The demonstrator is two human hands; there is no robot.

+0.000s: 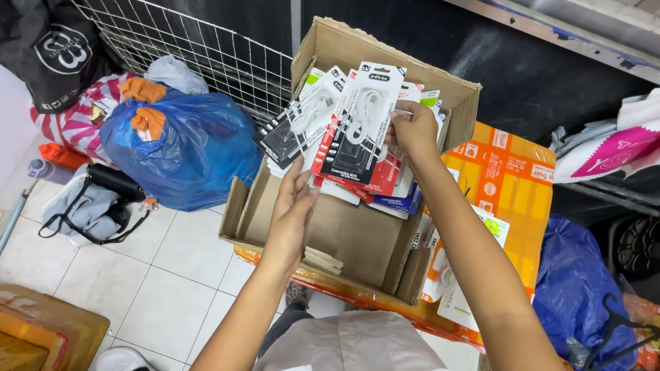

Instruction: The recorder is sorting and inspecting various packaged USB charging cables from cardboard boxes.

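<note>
My left hand [293, 206] holds the bottom of a fanned stack of cable packages [350, 132], flat cards in white, red and black with clear blisters over coiled white cables. My right hand [413, 127] grips the stack's upper right edge. Both hands hold the stack over an open brown cardboard box [349, 235], whose bottom shows a few flat pieces of cardboard. More packages [449, 279] lean outside the box on its right.
The box rests on an orange carton [505, 185]. A blue plastic bag [182, 149] and a white wire grid panel [198, 51] are to the left, with a black bag [41, 33] and a black handbag [111, 186]. Another blue bag [576, 287] lies at right. White tiled floor below.
</note>
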